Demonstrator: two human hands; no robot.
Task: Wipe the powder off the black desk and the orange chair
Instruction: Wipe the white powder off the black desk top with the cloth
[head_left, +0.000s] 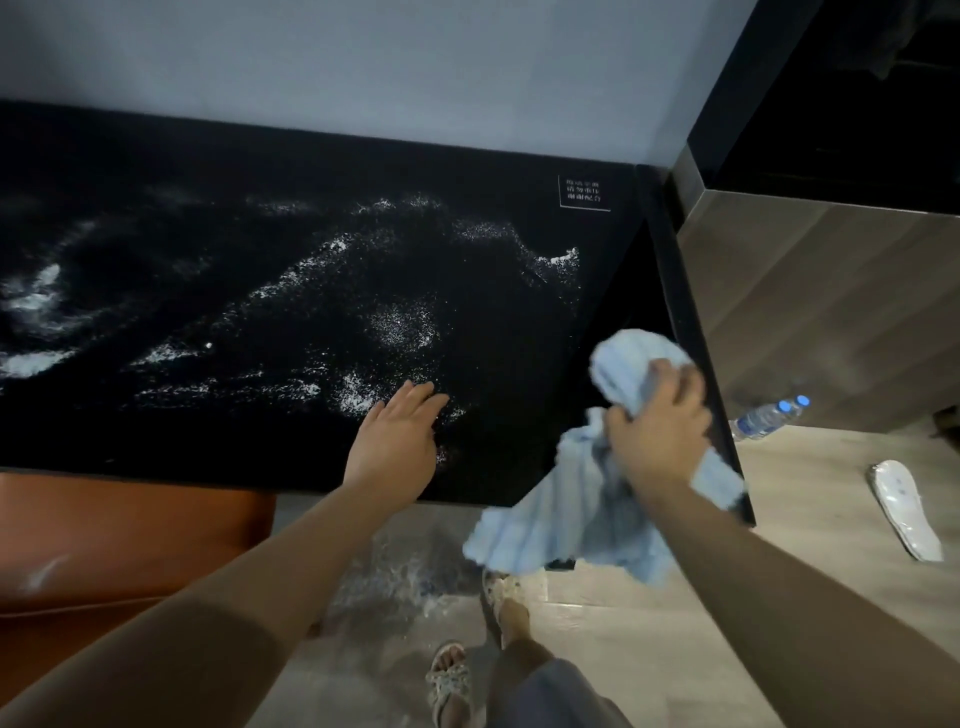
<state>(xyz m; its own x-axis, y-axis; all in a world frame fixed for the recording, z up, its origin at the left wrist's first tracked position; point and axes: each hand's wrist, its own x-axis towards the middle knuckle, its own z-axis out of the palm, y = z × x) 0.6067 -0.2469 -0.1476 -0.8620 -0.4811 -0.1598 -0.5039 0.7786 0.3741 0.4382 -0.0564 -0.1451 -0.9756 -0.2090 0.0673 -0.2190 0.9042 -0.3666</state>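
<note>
Counter (156, 156): black, streaked with white powder (400, 325) across most of its top.
Left hand (397, 441): fingers straight, flat on the near edge.
Right hand (660, 431): clamped on a bunched blue cloth (582, 525) above the right corner, folds hanging free.
Chair (104, 545): orange, tucked below left, one pale smear.
Floor (395, 577): powder spilled there.
Handling: cloth looks soft and light; best bunched into a pad. Powder seems loose, likely to scatter.
</note>
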